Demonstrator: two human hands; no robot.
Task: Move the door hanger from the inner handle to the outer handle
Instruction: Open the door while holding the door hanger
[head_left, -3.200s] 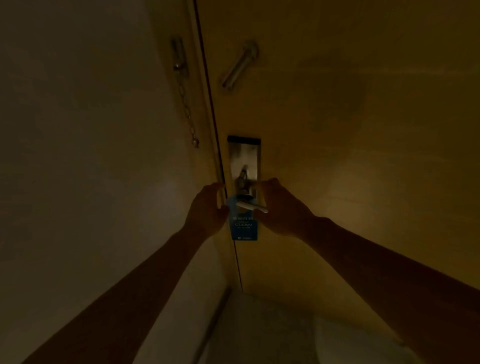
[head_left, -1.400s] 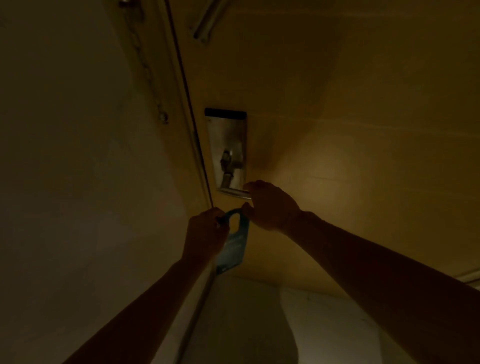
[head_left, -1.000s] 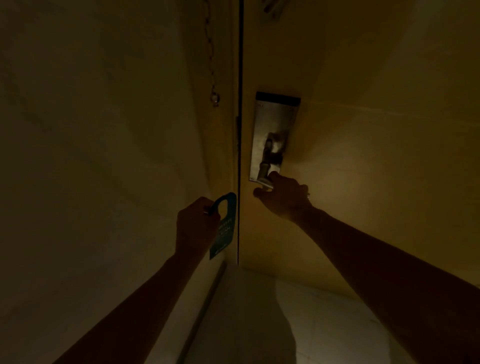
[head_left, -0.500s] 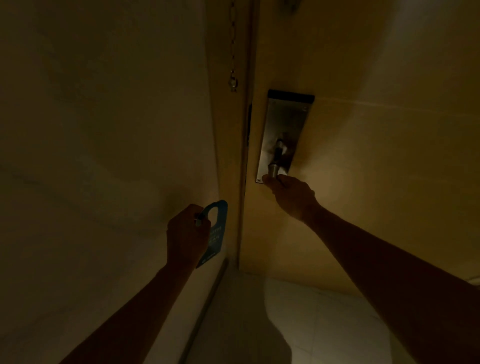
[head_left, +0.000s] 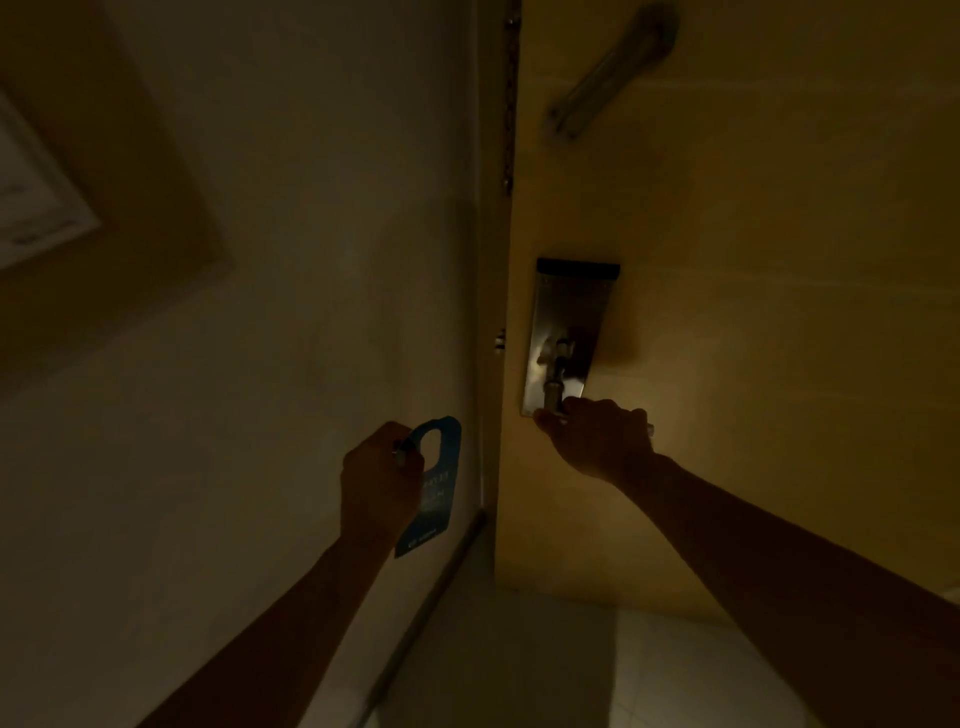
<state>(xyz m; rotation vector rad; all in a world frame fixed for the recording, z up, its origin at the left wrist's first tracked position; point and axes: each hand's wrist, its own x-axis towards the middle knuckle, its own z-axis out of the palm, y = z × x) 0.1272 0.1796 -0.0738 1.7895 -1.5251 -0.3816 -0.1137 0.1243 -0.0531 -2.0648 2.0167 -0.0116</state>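
Nearest to the camera, two bare forearms are seen reaching forward in dim light. The left hand (head_left: 382, 480) is closed around the blue door hanger (head_left: 432, 486), which is pinched at the rim of its hook opening; the card's long axis runs nearly upright, tilted slightly, with the hook loop above the fingers and the printed end hanging below and to the right of the grip. The hanger is thus held free in the air, off any handle, just beside the door's edge and clear of the wall behind it. Farther on, the right hand (head_left: 597, 441) is clenched over the lever of the inner handle (head_left: 553, 395), whose stem is seen rising above the knuckles to the metal lock plate (head_left: 563, 322). The door (head_left: 753, 312) appears to be barely ajar, though this cannot be told for certain in the gloom. The outer handle is not in view; it is judged to lie on the door's far face, beyond and to the right of the left grip, past the door edge. The left hand is the nearer one to that edge, so the hanger would probably be carried around it once the door is drawn open by the right. Farthest off, a security chain (head_left: 509, 104) and a bar fitting (head_left: 608, 73) are seen high above both grips.
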